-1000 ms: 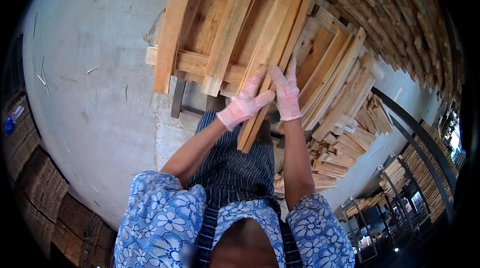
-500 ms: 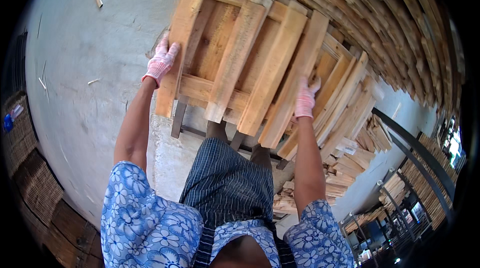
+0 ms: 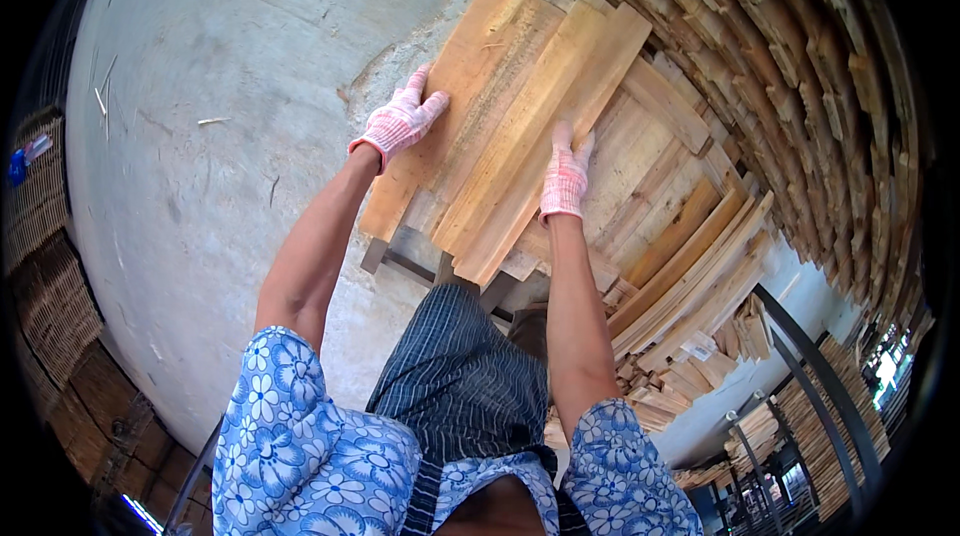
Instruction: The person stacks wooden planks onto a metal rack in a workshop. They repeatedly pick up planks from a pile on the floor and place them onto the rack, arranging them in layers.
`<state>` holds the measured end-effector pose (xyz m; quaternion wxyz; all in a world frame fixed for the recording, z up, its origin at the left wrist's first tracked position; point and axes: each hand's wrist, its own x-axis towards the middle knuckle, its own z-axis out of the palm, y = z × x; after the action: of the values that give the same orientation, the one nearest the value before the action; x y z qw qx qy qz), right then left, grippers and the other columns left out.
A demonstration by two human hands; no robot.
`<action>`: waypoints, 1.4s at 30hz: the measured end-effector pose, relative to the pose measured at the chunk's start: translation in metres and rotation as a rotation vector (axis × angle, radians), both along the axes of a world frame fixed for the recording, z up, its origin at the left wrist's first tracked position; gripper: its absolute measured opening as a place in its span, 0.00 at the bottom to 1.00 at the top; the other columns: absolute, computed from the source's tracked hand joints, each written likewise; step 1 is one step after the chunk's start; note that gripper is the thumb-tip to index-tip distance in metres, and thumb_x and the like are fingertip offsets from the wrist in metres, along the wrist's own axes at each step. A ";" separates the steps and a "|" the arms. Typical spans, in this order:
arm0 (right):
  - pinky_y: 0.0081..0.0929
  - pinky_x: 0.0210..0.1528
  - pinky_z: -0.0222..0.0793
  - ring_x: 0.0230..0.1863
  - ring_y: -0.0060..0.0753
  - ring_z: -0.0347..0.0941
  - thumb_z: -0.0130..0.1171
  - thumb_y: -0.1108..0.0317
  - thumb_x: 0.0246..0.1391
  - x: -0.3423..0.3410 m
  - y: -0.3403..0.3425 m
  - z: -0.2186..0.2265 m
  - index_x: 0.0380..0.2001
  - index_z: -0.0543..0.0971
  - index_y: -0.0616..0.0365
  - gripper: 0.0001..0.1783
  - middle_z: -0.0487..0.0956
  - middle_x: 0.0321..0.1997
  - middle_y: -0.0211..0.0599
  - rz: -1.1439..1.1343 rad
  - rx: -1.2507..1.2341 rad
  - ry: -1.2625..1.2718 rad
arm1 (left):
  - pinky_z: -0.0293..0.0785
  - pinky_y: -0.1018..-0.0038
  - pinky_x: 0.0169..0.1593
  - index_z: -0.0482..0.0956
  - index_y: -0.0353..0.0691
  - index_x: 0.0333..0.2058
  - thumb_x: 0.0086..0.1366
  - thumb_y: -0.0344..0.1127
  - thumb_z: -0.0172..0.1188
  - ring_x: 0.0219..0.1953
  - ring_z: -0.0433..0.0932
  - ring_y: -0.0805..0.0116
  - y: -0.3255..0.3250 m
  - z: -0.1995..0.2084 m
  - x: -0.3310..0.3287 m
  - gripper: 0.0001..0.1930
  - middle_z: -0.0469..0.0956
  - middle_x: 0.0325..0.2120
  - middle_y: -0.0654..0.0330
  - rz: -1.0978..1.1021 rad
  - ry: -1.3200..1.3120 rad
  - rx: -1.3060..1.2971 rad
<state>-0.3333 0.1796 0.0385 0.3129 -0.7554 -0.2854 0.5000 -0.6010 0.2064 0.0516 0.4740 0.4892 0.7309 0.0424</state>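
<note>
Several pale wooden planks (image 3: 530,116) lie side by side in a slanted row before me, close together, on top of other boards. My left hand (image 3: 400,123), in a pink-and-white knit glove, presses the left edge of the outermost plank (image 3: 465,76), its fingers stretched and thumb apart. On the row's opposite side, my right hand (image 3: 566,174), gloved alike, rests at the edge of the rightmost plank (image 3: 605,76) with fingers extended. Parts of the fingers are hidden against the wood. Dark metal legs (image 3: 405,266) show under the boards.
A tall stack of planks (image 3: 780,66) rises at the far right. More loose boards (image 3: 690,301) lie beside my right forearm, with short offcuts (image 3: 690,376) below. A curved dark metal rail (image 3: 820,376) stands right. Wood slivers (image 3: 212,121) lie on the grey floor (image 3: 200,196).
The gaps between the planks have closed. My left hand has moved right with the left plank, and my right hand has shifted left, uncovering the boards beneath on the right.
</note>
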 end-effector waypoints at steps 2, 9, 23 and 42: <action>0.37 0.75 0.54 0.76 0.48 0.58 0.56 0.37 0.65 -0.008 -0.002 0.013 0.77 0.46 0.65 0.55 0.57 0.78 0.54 -0.006 -0.049 0.004 | 0.63 0.57 0.70 0.49 0.48 0.76 0.69 0.65 0.53 0.70 0.64 0.41 0.001 0.006 -0.002 0.46 0.62 0.68 0.37 -0.005 0.006 -0.025; 0.37 0.72 0.59 0.72 0.54 0.63 0.53 0.40 0.68 -0.008 -0.005 0.000 0.76 0.46 0.65 0.51 0.62 0.75 0.58 0.022 0.001 -0.028 | 0.65 0.56 0.68 0.51 0.45 0.75 0.66 0.67 0.54 0.67 0.68 0.40 0.001 -0.005 -0.001 0.47 0.65 0.66 0.36 0.004 0.074 -0.022; 0.39 0.74 0.57 0.73 0.57 0.61 0.53 0.41 0.67 -0.004 0.001 -0.001 0.73 0.49 0.75 0.52 0.61 0.73 0.66 0.129 0.011 -0.150 | 0.71 0.55 0.61 0.63 0.36 0.65 0.65 0.62 0.60 0.59 0.77 0.42 0.009 0.003 0.028 0.42 0.75 0.58 0.38 0.107 0.192 0.147; 0.43 0.74 0.57 0.76 0.59 0.56 0.69 0.39 0.53 0.371 -0.161 0.005 0.78 0.41 0.58 0.65 0.55 0.78 0.62 -0.024 -0.175 -0.450 | 0.64 0.59 0.70 0.55 0.40 0.74 0.66 0.59 0.61 0.70 0.66 0.47 -0.137 -0.004 0.390 0.46 0.66 0.68 0.42 -0.279 -0.434 0.093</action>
<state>0.0378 0.0184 0.0438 0.1807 -0.8753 -0.2946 0.3381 -0.2106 0.0696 0.0471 0.5977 0.5860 0.5351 0.1143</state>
